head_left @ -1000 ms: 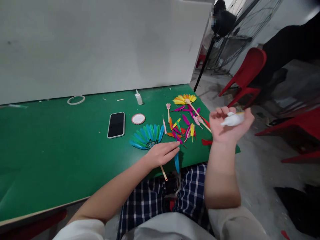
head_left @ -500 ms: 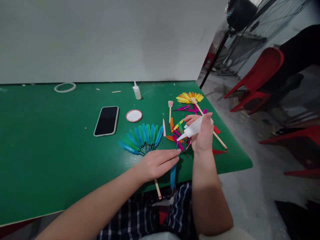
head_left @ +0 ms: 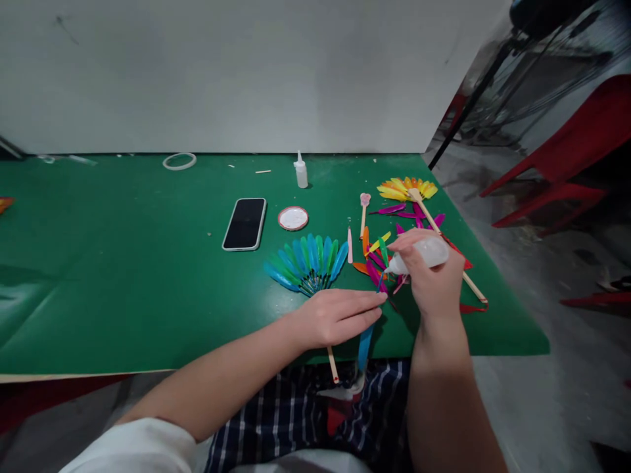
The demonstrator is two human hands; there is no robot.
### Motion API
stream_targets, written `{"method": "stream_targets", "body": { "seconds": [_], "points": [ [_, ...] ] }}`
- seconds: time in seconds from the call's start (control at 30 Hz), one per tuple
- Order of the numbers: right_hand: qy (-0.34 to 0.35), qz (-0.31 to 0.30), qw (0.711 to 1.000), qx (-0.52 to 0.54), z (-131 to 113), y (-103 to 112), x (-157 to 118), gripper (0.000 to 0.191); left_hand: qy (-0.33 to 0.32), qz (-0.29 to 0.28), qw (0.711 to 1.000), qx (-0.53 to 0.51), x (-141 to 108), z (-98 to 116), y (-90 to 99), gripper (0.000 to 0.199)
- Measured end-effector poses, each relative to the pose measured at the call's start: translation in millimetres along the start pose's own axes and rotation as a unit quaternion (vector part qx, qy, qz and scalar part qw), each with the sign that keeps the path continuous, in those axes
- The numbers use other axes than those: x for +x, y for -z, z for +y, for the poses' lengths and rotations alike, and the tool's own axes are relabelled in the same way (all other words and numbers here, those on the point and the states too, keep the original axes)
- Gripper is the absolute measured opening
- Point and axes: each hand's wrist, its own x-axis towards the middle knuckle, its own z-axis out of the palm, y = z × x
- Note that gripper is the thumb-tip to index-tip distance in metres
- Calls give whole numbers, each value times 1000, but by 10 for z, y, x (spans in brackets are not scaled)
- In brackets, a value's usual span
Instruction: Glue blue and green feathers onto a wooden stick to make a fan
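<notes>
My left hand (head_left: 340,317) pinches a blue feather (head_left: 365,345) near its quill, the vane hanging past the table edge. My right hand (head_left: 438,289) is wrapped round a white squeeze bottle (head_left: 431,251), probably glue, tilted so that its nozzle is at the tip of the quill. Whether any glue comes out is too small to tell. Under my left hand lies a fan of blue and green feathers (head_left: 310,259); its wooden stick (head_left: 332,365) shows below the hand, and its middle is hidden.
Loose feathers (head_left: 365,242) in several colours lie by my right hand. Behind them rests a yellow feather fan (head_left: 408,189). A phone (head_left: 245,225), a round white lid (head_left: 293,218), a second squeeze bottle (head_left: 301,172) and a clear ring (head_left: 179,161) are further left. A pale wall (head_left: 221,79) borders the table.
The view has swung left, so the table things sit further right. My right hand has turned over the bottle, which now lies flatter with its nozzle at the quill. My left hand keeps the feather.
</notes>
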Motion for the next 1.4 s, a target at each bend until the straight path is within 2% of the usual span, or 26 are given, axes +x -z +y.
{"method": "stream_targets", "body": {
  "seconds": [0.1, 0.17, 0.23, 0.3, 0.37, 0.43, 0.53, 0.6, 0.9, 1.03, 1.13, 1.27, 1.4],
  "points": [
    [19, 102, 993, 50, -33, 30, 29, 22, 0, -1, 1000, -3, -2, 13, -5, 17],
    [6, 144, 981, 133, -83, 103, 57, 37, 6, 8, 1000, -8, -9, 20, -22, 16],
    [-52, 127, 959, 247, -132, 196, 85, 60, 8, 16, 1000, -14, -19, 25, -42, 17],
    [-93, 90, 940, 317, -149, 261, 103, 71, 3, 17, 1000, -15, -31, 25, -57, 18],
    [-111, 88, 947, 290, -123, 261, 104, 71, -3, 12, 1000, -11, -39, 21, -62, 18],
    [-108, 117, 970, 185, -68, 201, 86, 61, -5, 8, 1000, -4, -39, 16, -57, 17],
    [-55, 147, 987, 23, 8, 82, 45, 44, -9, 8, 1000, -3, -27, 14, -35, 16],
    [-26, 150, 988, -20, 33, 36, 27, 41, -10, 8, 1000, -7, -23, 14, -20, 16],
    [-26, 169, 985, 2, 37, 15, 17, 33, -3, 4, 1000, -17, -35, 10, -16, 20],
    [-51, 186, 979, 64, 4, 8, 24, 34, 10, 1, 1000, -27, -58, 11, -27, 22],
    [-55, 164, 969, 175, -2, 28, 57, 32, 15, 1, 1000, -26, -86, 5, -42, 25],
    [-101, 82, 945, 300, 11, 82, 100, 7, 19, 3, 999, -25, -103, -5, -56, 25],
    [-177, -10, 919, 354, -9, 112, 103, 24, 19, 2, 999, -28, -117, -10, -67, 25]
  ]
}}
